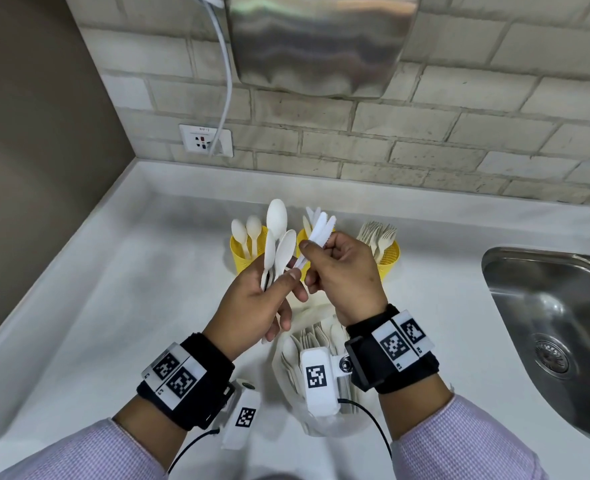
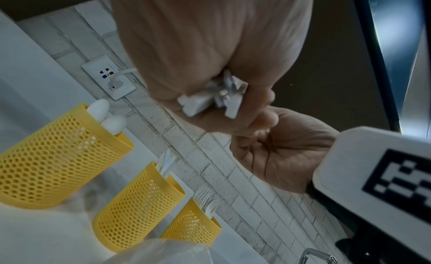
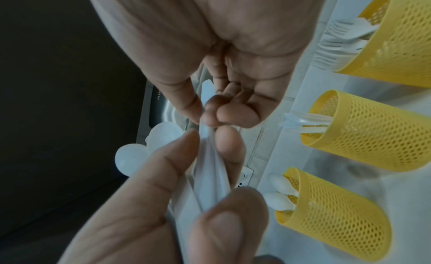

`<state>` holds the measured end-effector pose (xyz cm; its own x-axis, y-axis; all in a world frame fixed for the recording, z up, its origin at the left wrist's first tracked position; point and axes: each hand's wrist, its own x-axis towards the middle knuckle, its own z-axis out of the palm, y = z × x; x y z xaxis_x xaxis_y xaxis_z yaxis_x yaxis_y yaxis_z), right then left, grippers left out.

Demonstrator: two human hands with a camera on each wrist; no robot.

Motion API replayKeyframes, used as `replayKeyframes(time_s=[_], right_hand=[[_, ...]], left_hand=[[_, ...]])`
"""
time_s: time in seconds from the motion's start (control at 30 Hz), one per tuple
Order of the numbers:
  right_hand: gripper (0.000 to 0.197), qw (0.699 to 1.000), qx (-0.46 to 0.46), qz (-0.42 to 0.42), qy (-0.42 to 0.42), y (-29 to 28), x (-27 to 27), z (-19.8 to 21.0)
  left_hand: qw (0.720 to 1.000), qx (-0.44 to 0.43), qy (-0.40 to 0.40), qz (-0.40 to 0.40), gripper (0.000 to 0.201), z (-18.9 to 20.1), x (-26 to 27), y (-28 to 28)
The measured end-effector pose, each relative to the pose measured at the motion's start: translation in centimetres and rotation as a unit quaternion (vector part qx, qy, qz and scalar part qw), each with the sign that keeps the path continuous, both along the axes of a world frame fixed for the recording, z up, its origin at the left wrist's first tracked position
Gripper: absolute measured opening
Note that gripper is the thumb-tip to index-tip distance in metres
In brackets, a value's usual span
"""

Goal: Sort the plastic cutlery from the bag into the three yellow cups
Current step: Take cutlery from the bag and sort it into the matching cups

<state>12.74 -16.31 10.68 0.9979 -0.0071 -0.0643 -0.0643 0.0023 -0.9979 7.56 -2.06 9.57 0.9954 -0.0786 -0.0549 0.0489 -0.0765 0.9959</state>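
Above the counter my left hand (image 1: 269, 299) grips a bunch of white plastic spoons (image 1: 278, 237) by their handles, bowls pointing up. My right hand (image 1: 324, 258) pinches several white knives (image 1: 321, 230) right beside them, their handles reaching to the left hand's fingers. Three yellow mesh cups stand behind: the left cup (image 1: 243, 252) holds spoons, the middle cup (image 1: 302, 237), mostly hidden by my hands, holds knives, the right cup (image 1: 388, 259) holds forks. The clear bag (image 1: 321, 344) with more cutlery lies under my right wrist. The handle ends (image 2: 210, 100) show in my left palm.
A steel sink (image 1: 556, 327) is set into the white counter (image 1: 113, 289) at the right. A brick wall with a socket (image 1: 206, 140) and a white cable runs behind the cups. A steel appliance (image 1: 317, 43) hangs above.
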Motion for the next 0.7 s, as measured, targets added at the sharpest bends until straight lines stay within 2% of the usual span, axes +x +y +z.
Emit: replayKeyframes(time_s=[0.1, 0.23, 0.3, 0.4, 0.5, 0.7], right_hand=[[0.02, 0.999, 0.031, 0.009, 0.013, 0.1, 0.0, -0.1], [0.023, 0.99, 0.1, 0.096, 0.034, 0.1, -0.8, -0.3], [0.019, 0.99, 0.097, 0.098, 0.024, 0.1, -0.9, -0.4], [0.017, 0.994, 0.092, 0.059, 0.008, 0.1, -0.8, -0.3], [0.015, 0.989, 0.147, 0.008, 0.025, -0.3, -0.3, 0.4], [0.015, 0.934, 0.344, -0.094, 0.034, -2.5, 1.3, 1.7]], left_hand=[[1.0, -0.004, 0.0, 0.007, 0.016, -0.1, 0.1, 0.0], [0.999, -0.033, -0.003, 0.011, 0.017, 0.0, 0.2, 0.4], [0.999, -0.051, 0.001, 0.011, 0.017, 0.0, 0.2, 0.5], [0.998, -0.059, 0.009, 0.015, 0.02, -0.2, 0.3, 0.5], [0.998, -0.065, 0.018, 0.02, 0.023, -0.4, 0.3, 0.5], [0.995, -0.084, 0.045, 0.015, 0.024, -0.4, 0.3, 0.6]])
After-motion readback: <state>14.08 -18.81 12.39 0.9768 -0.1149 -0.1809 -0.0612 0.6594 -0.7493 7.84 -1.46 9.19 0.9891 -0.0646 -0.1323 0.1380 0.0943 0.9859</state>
